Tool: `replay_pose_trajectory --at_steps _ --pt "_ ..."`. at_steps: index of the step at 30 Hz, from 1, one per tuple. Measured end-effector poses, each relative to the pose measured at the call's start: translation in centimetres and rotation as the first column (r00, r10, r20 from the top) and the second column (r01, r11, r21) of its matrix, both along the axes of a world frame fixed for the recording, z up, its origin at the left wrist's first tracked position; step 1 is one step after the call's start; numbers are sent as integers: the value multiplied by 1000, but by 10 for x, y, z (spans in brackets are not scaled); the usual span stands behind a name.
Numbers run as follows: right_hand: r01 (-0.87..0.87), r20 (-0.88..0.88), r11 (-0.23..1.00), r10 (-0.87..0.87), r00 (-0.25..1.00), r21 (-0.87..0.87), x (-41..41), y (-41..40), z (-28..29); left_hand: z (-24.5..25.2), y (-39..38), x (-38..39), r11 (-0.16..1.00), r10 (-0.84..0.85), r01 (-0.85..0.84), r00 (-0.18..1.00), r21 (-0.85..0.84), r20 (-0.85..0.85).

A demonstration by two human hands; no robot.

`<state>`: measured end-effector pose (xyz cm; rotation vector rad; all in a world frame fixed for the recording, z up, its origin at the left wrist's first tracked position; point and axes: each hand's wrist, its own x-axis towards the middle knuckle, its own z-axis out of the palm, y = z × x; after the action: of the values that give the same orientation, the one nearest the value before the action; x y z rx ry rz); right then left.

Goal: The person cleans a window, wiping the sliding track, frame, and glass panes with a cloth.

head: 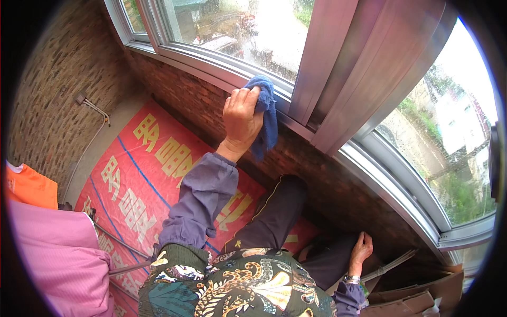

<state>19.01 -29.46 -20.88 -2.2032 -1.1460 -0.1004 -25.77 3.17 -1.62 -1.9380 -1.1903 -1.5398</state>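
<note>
My left hand [242, 119] grips a blue terry cloth [268, 119] bunched over the fingers, its loose end hanging down against the brick. The cloth touches the lower aluminium track [222, 71] of a sliding window, close to the foot of a wide metal post [324, 59]. Beyond the track, the window pane [237, 31] is covered with water drops. Low on the right, my right hand [361, 249] is beside my right knee, near the wall below the window. Its fingers are bent, and I see no object in it; the inside of the hand is hidden.
A red sheet [138, 178] with yellow lettering covers the floor. Left stands a clothes rack [126, 269] with a pink garment [59, 253] and an orange one [31, 186]. Cables run along the brick wall [51, 79]. Cardboard [408, 301] leans at lower right, below another window [443, 138].
</note>
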Motion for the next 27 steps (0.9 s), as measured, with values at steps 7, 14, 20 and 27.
replay_pose_trajectory --at_steps 7,14,20,27 --pt "-12 -4 1000 12 1000 -4 -1 1 1 -6 11 9 996 45 -49 997 -80 -57" --pt "-27 36 999 26 999 25 -1 0 0 -11 7 11 993 53 -63 993 -97 -108" --pt "-23 -12 999 24 1000 30 -7 3 9 -10 -3 14 992 59 -75 988 -101 -145" --pt "-16 19 999 16 1000 31 -3 0 2 -26 -19 14 986 -43 16 986 -166 -160"
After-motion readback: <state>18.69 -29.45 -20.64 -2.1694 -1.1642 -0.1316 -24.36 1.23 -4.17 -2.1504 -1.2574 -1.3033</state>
